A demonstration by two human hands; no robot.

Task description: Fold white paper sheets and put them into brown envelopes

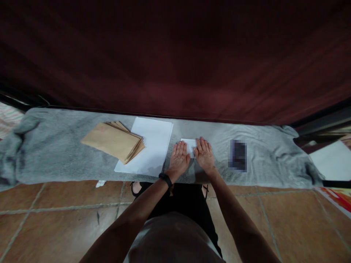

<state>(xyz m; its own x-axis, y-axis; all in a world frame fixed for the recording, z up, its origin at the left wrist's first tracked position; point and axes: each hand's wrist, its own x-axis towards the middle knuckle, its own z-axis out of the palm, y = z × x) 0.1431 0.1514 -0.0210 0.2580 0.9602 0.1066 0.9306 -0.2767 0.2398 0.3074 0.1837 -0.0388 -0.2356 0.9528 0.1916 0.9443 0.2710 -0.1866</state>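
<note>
A small white piece of paper (191, 147), perhaps folded, lies on the grey cloth (208, 129) in front of me. My left hand (179, 157) rests flat over its left side, fingers stretched out and pointing away from me. Over the right side lies my right hand (204, 155), also flat with its fingers extended. Between the hands the middle of the paper shows; its two ends are hidden under them. Left of my left hand is a stack of white paper sheets (155, 146), and brown envelopes (112, 140) are fanned out partly on top of it.
A dark, pixelated rectangular object (239, 156) lies on the cloth to the right. Behind the narrow cloth-covered surface hangs a dark red curtain (175, 95). Tiled floor (74, 219) shows below, with a white scrap (100, 183) on it. A white sheet-like item (333, 160) is at far right.
</note>
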